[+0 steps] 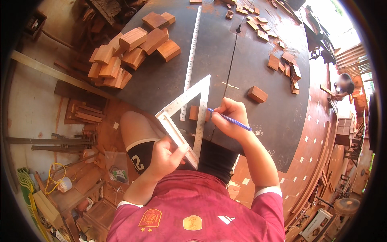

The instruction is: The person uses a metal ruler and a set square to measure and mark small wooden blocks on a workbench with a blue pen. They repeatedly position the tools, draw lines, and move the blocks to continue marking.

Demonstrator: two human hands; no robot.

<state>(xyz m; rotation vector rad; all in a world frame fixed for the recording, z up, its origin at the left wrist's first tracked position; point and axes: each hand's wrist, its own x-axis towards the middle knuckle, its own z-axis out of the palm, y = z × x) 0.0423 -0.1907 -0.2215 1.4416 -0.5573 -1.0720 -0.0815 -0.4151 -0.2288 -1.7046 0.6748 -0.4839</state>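
Note:
My left hand (166,156) grips the thick edge of a silver triangular set square (183,97), which reaches out over the near edge of the dark table. Under its long ruled side lies a small reddish wooden block (194,112), partly covered by the metal. A blue pen (237,123) is pinched in my right hand (233,115), its tip at the set square's ruled edge beside the block. Just left of the block, a long steel ruler (192,60) runs away from me across the table. Another wooden block (257,94) rests to the right of my right hand.
Wooden blocks (133,39) are heaped at the table's left side. Smaller pieces (262,35) lie scattered at the far right, with more (295,71) near the right edge. A seam (233,56) crosses the dark tabletop (217,44). Another person (344,86) is far right.

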